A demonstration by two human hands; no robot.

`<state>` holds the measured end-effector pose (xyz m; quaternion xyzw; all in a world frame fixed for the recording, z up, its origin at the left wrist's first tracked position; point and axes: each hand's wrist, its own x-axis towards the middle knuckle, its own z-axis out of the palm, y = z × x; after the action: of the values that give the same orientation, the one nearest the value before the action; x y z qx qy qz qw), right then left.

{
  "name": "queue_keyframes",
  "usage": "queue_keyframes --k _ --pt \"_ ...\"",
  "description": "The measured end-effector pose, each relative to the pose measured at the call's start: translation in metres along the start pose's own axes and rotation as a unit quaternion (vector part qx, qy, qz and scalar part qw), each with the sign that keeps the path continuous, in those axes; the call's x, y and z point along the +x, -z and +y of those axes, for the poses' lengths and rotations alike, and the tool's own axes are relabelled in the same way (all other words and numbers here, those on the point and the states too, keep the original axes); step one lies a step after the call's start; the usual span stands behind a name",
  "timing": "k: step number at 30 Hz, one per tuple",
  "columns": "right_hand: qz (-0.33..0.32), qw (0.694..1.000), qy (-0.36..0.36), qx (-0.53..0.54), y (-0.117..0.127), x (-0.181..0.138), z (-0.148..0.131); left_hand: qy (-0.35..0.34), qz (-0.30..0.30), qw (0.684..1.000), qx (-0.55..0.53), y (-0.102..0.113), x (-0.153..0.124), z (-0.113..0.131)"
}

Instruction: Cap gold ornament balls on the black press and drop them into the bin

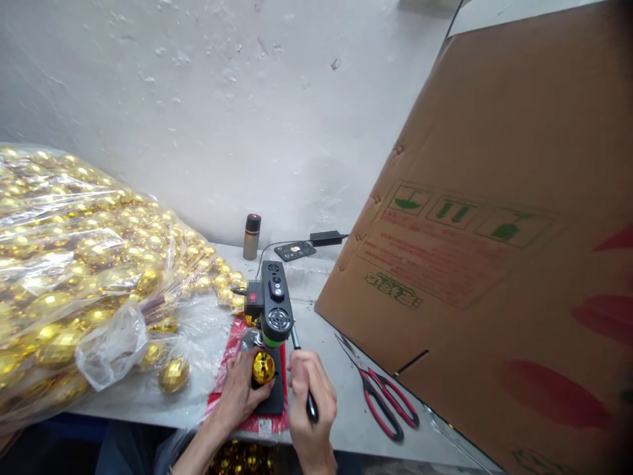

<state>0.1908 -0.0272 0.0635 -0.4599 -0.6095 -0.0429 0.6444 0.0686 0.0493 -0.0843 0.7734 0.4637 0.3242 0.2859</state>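
A small black bench press (277, 300) stands on a red plastic sheet (232, 389) at the table's front edge. My left hand (240, 386) is closed around a shiny gold faceted ball (264, 367), holding it over the machine's black base, just in front of the green-ringed part under the head. My right hand (311, 396) is wrapped around the black lever handle (312, 407) on the machine's right side. Another gold ball (173, 375) lies on the table to the left of my left hand.
A large clear bag (99, 251) of gold balls fills the left side. On the right leans a big cardboard box (469, 218), with red-handled scissors (383, 399) before it. Behind the press are a spray-can-like bottle (252, 236), a phone (295, 251) and a black power adapter (326, 237).
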Motion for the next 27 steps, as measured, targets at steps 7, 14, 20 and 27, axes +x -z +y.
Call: queue_keyframes --k 7,14,20,27 --pt "0.037 0.999 0.024 -0.019 -0.011 -0.027 0.022 0.004 -0.003 1.000 0.002 -0.003 -0.002 0.001" --pt "0.057 0.998 0.016 -0.010 -0.016 -0.033 0.026 0.003 -0.006 1.000 -0.009 -0.002 -0.003 0.001" --pt "0.068 0.998 0.003 -0.011 -0.019 -0.043 0.033 0.005 0.012 1.000 -0.011 -0.004 -0.004 0.002" --pt "0.071 0.997 -0.005 -0.014 -0.020 -0.050 0.037 0.010 0.001 1.000 -0.020 -0.004 -0.002 0.002"
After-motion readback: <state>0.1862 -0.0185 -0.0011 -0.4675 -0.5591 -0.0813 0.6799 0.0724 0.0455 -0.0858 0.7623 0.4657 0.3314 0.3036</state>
